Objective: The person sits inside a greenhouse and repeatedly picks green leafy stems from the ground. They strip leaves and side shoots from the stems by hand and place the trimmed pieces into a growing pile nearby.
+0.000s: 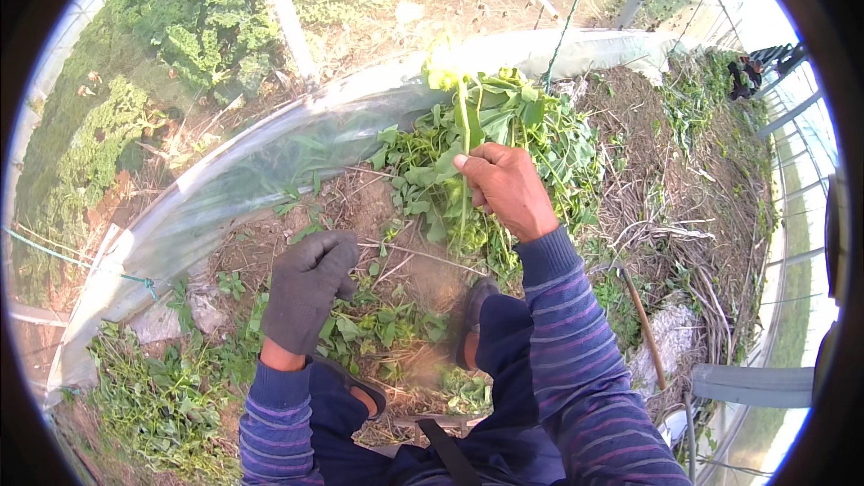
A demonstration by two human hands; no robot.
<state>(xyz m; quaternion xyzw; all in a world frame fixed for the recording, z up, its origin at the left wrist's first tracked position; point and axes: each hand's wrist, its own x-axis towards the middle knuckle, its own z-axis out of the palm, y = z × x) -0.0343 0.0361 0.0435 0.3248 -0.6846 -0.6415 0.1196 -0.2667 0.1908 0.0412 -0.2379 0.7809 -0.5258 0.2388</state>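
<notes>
My bare right hand (505,183) grips a pale green leafy stem (466,115), held upright between thumb and fingers. Broad green leaves hang around the stem, and its top is washed out by glare. Behind and below the hand lies a heap of cut green vines (567,148). On my left hand (307,287) is a dark grey work glove; it is curled above the soil, left of the right hand. Whether anything thin sits inside the gloved fingers cannot be told.
Clear plastic sheeting (236,169) curves along the front and left. A wooden-handled tool (644,327) lies at the right beside dry stems (709,290). Another vine heap (169,412) is at lower left. A green string (570,13) hangs ahead; a metal post (287,13) stands beyond the sheeting.
</notes>
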